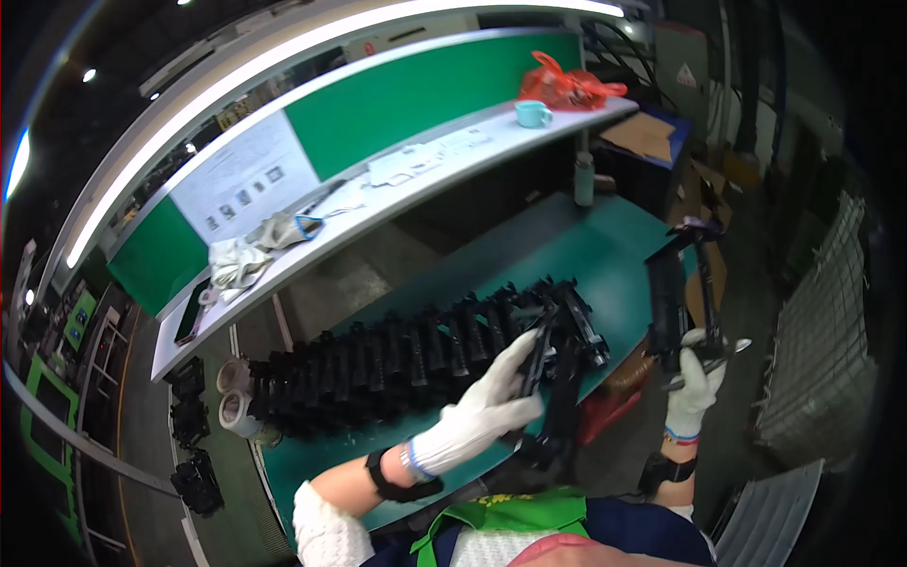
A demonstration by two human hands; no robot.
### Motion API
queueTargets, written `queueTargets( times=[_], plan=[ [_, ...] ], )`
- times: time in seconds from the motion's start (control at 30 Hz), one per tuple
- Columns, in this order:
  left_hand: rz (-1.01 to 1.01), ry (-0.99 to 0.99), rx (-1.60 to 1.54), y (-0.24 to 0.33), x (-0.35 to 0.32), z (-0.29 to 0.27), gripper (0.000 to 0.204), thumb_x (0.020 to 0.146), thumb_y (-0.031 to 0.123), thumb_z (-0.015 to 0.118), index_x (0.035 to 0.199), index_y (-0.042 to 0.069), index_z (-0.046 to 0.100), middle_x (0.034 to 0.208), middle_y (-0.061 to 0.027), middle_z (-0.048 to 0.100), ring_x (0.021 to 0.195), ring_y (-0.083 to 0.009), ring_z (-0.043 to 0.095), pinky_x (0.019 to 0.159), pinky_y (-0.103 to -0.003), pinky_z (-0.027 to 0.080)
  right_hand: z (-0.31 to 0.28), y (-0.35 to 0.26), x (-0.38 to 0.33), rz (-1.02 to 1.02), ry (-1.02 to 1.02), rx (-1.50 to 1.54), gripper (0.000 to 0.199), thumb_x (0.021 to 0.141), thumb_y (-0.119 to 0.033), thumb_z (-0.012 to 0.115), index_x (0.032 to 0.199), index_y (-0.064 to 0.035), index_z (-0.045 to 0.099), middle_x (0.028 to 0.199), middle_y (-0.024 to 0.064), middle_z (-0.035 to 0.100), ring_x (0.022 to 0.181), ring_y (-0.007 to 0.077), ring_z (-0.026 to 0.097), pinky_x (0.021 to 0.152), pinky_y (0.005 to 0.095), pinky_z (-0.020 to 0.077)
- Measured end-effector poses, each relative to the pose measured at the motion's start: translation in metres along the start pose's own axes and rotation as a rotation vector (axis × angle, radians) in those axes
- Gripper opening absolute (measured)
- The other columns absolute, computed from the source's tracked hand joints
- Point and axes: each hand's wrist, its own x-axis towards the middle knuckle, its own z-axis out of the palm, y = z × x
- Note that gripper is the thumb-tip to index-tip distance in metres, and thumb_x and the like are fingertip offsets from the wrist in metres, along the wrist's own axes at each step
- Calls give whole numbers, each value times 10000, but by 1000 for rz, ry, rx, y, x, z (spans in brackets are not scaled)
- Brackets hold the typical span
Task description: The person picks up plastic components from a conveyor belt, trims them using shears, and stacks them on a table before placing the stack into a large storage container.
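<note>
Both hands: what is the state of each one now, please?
Left hand: at a black part; grip cannot be told.
Right hand: closed, holding a black frame.

This looks like a factory workshop. A green counter (619,236) carries a long row of matching black parts (378,364) beside a raised shelf (581,119); a wire-mesh cage (817,326) stands to the right.

The gloved left hand (487,404), thumb and fingers apart, is at a black part (564,383) at the right end of a row (378,364) of similar ones on the green table (619,248); whether it grips is hard to tell. The gloved right hand (696,389) holds up a black frame (668,291). Behind, a white shelf (378,200) bears a cup (532,115), red bag (565,90) and gloves (238,262).
</note>
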Motion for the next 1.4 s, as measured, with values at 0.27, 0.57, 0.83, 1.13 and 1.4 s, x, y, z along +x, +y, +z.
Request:
queueTargets(
  times=[0.27, 0.57, 0.83, 1.13, 1.4],
  plan=[
    [23, 7, 227, -35, 189, 90, 866, 916, 201, 659, 1669, 53, 259, 1390, -170, 612, 1194, -231, 616, 1023, -322, 481, -92, 22, 42, 18, 306, -260, 447, 912, 68, 680, 1345, 32, 573, 1164, 105, 665, 1027, 164, 660, 910, 306, 569],
    [-94, 326, 451, -86, 325, 92, 637, 920, 218, 646, 1529, 78, 522, 1063, -94, 747, 891, -220, 727, 853, -317, 559, -128, 87, 54, 252, 84, -465, 369, 896, -20, 668, 1258, 9, 607, 1094, 71, 680, 915, 143, 657, 859, 305, 561],
    [-208, 365, 609, -104, 326, 39, 473, 925, 257, 638, 1369, 98, 666, 916, -95, 754, 790, -226, 720, 766, -371, 573, -85, 160, 58, 481, -280, -443, 369, 865, 22, 675, 1229, -1, 615, 1124, 66, 674, 975, 134, 657, 909, 307, 551],
    [66, 97, 1478, -84, 263, 40, 393, 926, 385, 624, 1158, 102, 767, 877, -150, 745, 849, -320, 718, 774, -447, 590, -66, 167, 77, 443, -504, -601, 469, 828, 38, 697, 1287, -6, 613, 1272, 100, 664, 1175, 216, 652, 1046, 341, 502],
    [280, 225, 1433, -95, 237, 35, 355, 876, 393, 675, 949, 55, 755, 944, -165, 731, 1011, -340, 665, 849, -494, 550, -49, 149, 83, 320, -675, -1008, 553, 848, -121, 750, 1364, -19, 579, 1270, 169, 642, 1186, 371, 644, 1027, 404, 513]
  ],
)
